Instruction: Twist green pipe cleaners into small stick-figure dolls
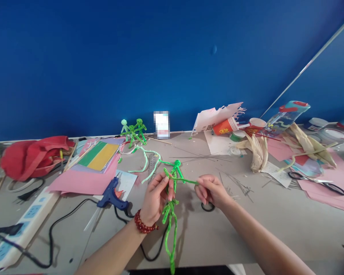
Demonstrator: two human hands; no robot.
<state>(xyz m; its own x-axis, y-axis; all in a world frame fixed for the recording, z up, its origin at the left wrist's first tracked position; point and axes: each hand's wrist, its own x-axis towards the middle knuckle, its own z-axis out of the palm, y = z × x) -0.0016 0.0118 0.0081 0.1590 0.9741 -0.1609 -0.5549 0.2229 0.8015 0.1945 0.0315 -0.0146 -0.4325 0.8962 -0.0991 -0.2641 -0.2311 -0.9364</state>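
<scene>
My left hand (158, 194), with a red bead bracelet at the wrist, is closed around the middle of a bright green pipe cleaner figure (169, 250). The figure has a coiled head at the top, and its long looped legs hang toward the table's front edge. From the figure a single green strand stretches to the right. My right hand (210, 190) pinches the far end of that strand between thumb and fingers. Just below the right hand shows a black loop (208, 207); whether it touches the hand I cannot tell. Paler green pipe cleaners (145, 160) lie behind the left hand.
Several small green figures (136, 131) stand by the blue wall. On the left are a blue glue gun (112, 194), a power strip (25, 225), pink paper (83, 178) and a red cloth item (37, 156). Scissors (318, 181), dried husks (258, 151) and a paper cup (225, 126) lie right.
</scene>
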